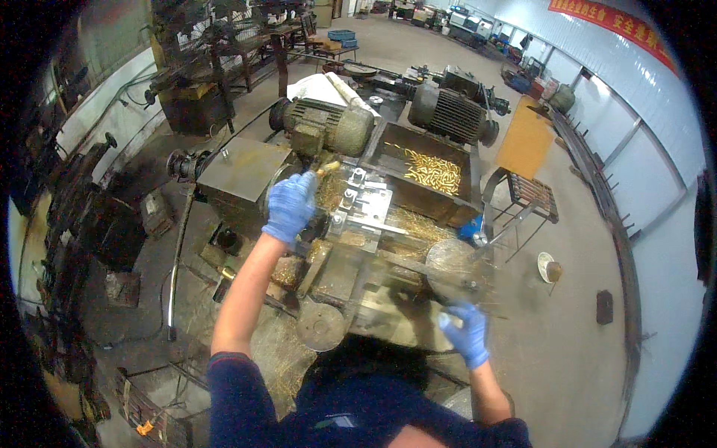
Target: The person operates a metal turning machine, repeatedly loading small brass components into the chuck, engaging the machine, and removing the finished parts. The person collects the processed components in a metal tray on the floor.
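My left hand (pixel 290 204), in a blue glove, reaches forward over a small metal lathe (pixel 358 216) and is closed on a short brass piece (pixel 328 167) at the machine's chuck side. My right hand (pixel 465 333), also blue-gloved, is low at the right front of the machine and grips a handle on a round handwheel (pixel 451 263). Brass shavings lie over the machine bed. A metal tray (pixel 427 178) behind the lathe holds several small brass parts.
Two electric motors (pixel 328 125) (pixel 448 112) sit behind the machine. A metal box (pixel 237 173) stands at the left. A wire-frame stool (pixel 529 196) and a small cup (pixel 551 269) stand on the concrete floor at right. Dark machinery lines the left wall.
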A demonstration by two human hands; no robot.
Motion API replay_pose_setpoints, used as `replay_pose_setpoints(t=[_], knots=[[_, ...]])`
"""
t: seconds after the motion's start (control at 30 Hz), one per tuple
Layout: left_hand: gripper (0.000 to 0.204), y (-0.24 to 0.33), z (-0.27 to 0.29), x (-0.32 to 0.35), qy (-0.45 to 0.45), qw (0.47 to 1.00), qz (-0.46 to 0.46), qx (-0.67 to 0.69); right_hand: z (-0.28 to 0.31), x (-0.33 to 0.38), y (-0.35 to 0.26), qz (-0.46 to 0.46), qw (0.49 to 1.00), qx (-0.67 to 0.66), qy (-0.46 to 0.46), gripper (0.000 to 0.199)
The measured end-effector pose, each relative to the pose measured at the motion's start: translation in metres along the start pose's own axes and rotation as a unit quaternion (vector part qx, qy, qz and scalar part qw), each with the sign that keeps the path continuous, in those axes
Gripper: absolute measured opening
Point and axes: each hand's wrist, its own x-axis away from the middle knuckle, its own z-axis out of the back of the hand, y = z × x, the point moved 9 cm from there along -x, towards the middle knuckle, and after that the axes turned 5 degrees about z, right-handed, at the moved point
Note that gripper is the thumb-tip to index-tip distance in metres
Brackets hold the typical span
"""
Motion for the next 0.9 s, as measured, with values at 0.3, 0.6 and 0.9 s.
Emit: replay_pose_setpoints(t=[0.3, 0.6, 0.9], knots=[[0.013, -0.001, -0.040, 0.007, -0.141, 0.987, -0.019, -0.072, -0.001, 0.019, 0.024, -0.020, 1.000, -0.010, 0.018, 0.019], [0.019, 0.002, -0.028, -0.018, -0.084, 0.996, -0.002, -0.039, 0.015, 0.011, 0.008, 0.003, 0.999, -0.009, 0.045, 0.016], [0.024, -0.042, 0.105, 0.011, 0.129, 0.989, 0.001, -0.072, 0.013, 0.029, 0.027, -0.047, 0.998, -0.017, 0.039, 0.016]])
